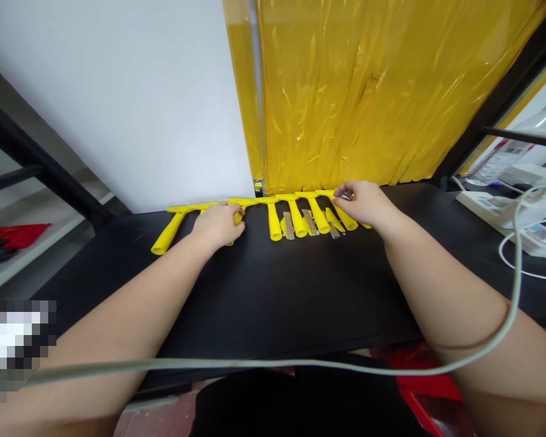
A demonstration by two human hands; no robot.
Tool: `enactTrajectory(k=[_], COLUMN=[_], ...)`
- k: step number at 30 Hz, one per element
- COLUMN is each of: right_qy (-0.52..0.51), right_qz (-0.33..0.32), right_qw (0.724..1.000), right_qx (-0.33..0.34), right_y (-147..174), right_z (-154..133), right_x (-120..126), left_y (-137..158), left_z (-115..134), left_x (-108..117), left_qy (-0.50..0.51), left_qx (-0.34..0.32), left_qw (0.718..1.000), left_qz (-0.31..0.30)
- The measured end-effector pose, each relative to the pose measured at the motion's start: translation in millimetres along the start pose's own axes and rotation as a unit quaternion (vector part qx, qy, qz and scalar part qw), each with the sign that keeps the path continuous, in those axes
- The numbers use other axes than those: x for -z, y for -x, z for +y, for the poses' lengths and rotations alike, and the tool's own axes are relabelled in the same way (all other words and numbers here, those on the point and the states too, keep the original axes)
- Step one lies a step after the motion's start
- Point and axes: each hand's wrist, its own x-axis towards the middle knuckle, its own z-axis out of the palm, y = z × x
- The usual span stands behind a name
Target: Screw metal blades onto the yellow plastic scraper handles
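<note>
A row of yellow T-shaped plastic pieces, looking like squeegees (275, 224), lies along the back of the black table, their round handles pointing towards me. My left hand (218, 226) curls its fingers round the handle of one of them, left of the middle. To its left lies another yellow squeegee (166, 237). At the right end of the row, my right hand (363, 203) pinches a small shiny dark piece (346, 196) just above a squeegee; its exact kind cannot be made out. Between the handles lie small flat pieces with brown strips (289, 226).
The black tabletop (291, 297) ends at a white panel (141, 91) and a yellow plastic sheet (327, 91). On the right are power strips (495, 212), white cables and a clear bottle (509, 149). A pale cable (264, 363) hangs across the front.
</note>
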Motion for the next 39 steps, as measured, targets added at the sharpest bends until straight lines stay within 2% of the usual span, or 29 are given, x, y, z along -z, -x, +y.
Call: enactTrajectory(k=[5, 16, 22, 27, 33, 37, 39], right_qy=[-0.012, -0.018, -0.035, -0.135, -0.255, -0.320, -0.349], right_qz=[-0.007, -0.022, -0.017, 0.054, 0.179, 0.206, 0.216], right_qw=[1.000, 0.999, 0.999, 0.989, 0.949, 0.922, 0.909], right_qx=[0.022, 0.023, 0.010, -0.029, -0.055, -0.071, -0.066], right_y=[2.1, 0.8, 2.4, -3.7, -20.0, -27.5, -29.5], right_z=[-1.9, 0.4, -4.5, 0.7, 25.9, 32.7, 32.5], right_x=[-4.2, -7.4, -3.7, 2.2, -1.2, -3.5, -3.5], left_y=[-0.1, -1.3, -1.1, -3.5, -4.6, -3.6, -2.6], left_z=[1.1, 2.1, 3.2, -1.3, -3.7, -3.1, -3.1], left_x=[-3.0, -7.2, -5.1, -5.8, -5.2, -0.3, 2.3], left_qy=[0.011, 0.018, 0.011, 0.014, 0.022, 0.039, 0.069], left_qx=[-0.010, -0.045, -0.035, -0.015, -0.007, 0.008, 0.028], left_qw=[1.000, 0.998, 0.999, 0.999, 0.999, 0.999, 0.997], left_qz=[-0.010, -0.035, -0.040, -0.037, -0.035, -0.012, 0.021])
